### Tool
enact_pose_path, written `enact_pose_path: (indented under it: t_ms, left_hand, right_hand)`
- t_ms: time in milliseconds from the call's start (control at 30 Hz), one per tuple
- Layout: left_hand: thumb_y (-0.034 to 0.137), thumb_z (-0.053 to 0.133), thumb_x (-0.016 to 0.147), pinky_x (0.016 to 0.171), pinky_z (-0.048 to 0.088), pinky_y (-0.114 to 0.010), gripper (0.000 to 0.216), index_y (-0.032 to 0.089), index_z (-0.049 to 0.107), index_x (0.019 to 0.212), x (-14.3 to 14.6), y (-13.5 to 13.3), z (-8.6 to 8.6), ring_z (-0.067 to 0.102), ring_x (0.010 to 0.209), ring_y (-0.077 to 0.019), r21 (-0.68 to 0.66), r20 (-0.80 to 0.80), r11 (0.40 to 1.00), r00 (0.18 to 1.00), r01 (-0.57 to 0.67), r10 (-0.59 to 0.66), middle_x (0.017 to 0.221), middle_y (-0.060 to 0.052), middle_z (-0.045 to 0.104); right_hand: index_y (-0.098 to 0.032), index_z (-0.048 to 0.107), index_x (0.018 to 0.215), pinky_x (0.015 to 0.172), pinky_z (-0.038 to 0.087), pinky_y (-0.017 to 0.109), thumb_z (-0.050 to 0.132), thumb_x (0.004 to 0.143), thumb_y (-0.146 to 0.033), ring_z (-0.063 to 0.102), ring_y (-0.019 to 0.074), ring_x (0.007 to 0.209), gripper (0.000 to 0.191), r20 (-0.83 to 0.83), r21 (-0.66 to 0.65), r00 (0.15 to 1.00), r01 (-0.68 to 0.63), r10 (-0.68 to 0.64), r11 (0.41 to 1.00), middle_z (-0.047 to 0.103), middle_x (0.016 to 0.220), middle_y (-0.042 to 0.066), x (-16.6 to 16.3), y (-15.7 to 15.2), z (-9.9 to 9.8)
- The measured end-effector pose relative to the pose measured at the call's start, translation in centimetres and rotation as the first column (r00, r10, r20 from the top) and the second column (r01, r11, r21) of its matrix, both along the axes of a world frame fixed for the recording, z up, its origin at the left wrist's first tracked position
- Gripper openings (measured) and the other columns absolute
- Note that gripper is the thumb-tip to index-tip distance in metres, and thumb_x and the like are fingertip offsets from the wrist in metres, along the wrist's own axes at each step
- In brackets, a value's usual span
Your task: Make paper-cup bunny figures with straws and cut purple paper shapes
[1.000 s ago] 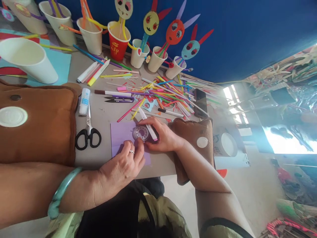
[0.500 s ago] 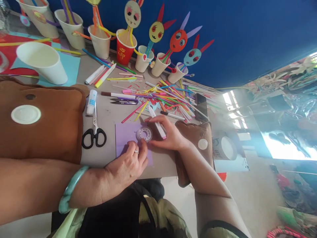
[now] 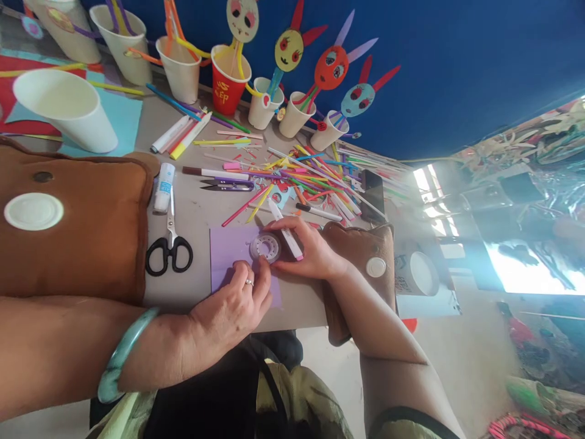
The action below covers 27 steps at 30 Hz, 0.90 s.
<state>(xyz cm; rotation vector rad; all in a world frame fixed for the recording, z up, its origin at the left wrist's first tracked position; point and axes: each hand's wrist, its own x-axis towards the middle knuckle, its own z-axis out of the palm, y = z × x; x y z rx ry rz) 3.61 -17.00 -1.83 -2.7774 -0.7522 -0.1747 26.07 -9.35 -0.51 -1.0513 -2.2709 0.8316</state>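
A purple paper sheet (image 3: 228, 250) lies on the grey table (image 3: 196, 213) near its front edge. A round tape roll (image 3: 265, 247) sits on the sheet. My left hand (image 3: 233, 311), with a ring and a green bangle, rests on the sheet with its fingertips pressed against the roll. My right hand (image 3: 306, 250) grips a white marker with a pink cap (image 3: 286, 230) and its tip is at the roll's edge.
Black scissors (image 3: 170, 244), a glue stick (image 3: 163, 186) and purple snips (image 3: 228, 183) lie left of a heap of coloured straws (image 3: 311, 174). Paper cups with rabbit faces (image 3: 292, 116) line the back. Brown cushions (image 3: 77, 225) flank the sheet; a phone (image 3: 372, 195) lies right.
My hands, roll and marker stay almost where they were. The right hand has shifted the marker slightly around the roll. The view swayed a little.
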Motion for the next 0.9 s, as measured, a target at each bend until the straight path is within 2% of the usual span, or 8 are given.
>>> enact_pose_path:
  t_ms: [167,333,500,767,900]
  left_hand:
    - [0.024,0.059,0.093,0.099,0.043,-0.05,0.033,0.016,0.064,0.125,-0.4,-0.3,-1.0,0.065,0.098,-0.0244,-0.06,0.003,0.998,1.0,-0.001,0.001,0.147,-0.022,0.053]
    - [0.023,0.058,0.092,0.093,0.045,-0.047,0.033,0.014,0.066,0.122,-0.4,-0.3,-0.7,0.067,0.091,-0.0227,0.014,-0.043,1.0,0.999,0.007,-0.006,0.149,-0.023,0.05]
    - [0.018,0.052,0.093,0.092,0.046,-0.045,0.032,0.015,0.07,0.12,0.1,-0.3,0.4,0.068,0.083,-0.02,0.043,-0.085,0.999,0.996,-0.033,0.037,0.146,-0.019,0.054]
    - [0.017,0.052,0.092,0.086,0.045,-0.044,0.035,0.016,0.07,0.122,0.1,-0.1,0.1,0.068,0.083,-0.0214,0.022,-0.067,1.0,0.998,-0.012,0.013,0.14,-0.019,0.058]
    - [0.018,0.053,0.092,0.086,0.045,-0.044,0.034,0.016,0.069,0.122,0.2,0.0,0.4,0.067,0.083,-0.0222,0.035,-0.094,0.999,0.995,-0.028,0.031,0.138,-0.019,0.06]
  right_hand:
    - [-0.025,0.053,0.123,0.097,0.055,0.038,0.082,0.077,-0.034,0.068,0.0242,0.109,0.055,-0.009,0.004,1.0,-0.004,0.004,1.0,0.069,0.118,0.009,-0.2,0.0,0.1]
    - [-0.025,0.053,0.122,0.096,0.055,0.039,0.08,0.079,-0.034,0.068,0.0243,0.109,0.051,-0.018,0.025,0.999,0.044,-0.044,0.999,0.069,0.118,0.008,-0.2,-0.1,-0.1]
    - [-0.026,0.051,0.123,0.099,0.053,0.043,0.081,0.078,-0.038,0.065,0.0267,0.115,0.055,-0.123,0.093,0.983,0.147,-0.135,0.985,0.067,0.122,0.009,-0.1,0.0,-0.6]
    - [-0.03,0.042,0.123,0.101,0.05,0.051,0.076,0.081,-0.051,0.061,0.03,0.121,0.059,-0.258,0.077,0.902,0.376,-0.346,0.923,0.062,0.124,0.011,-0.2,0.2,-1.0]
    - [-0.029,0.044,0.123,0.1,0.051,0.049,0.076,0.081,-0.049,0.063,0.0285,0.116,0.056,-0.25,0.062,0.922,0.32,-0.296,0.945,0.063,0.122,0.01,-0.2,0.4,-0.9]
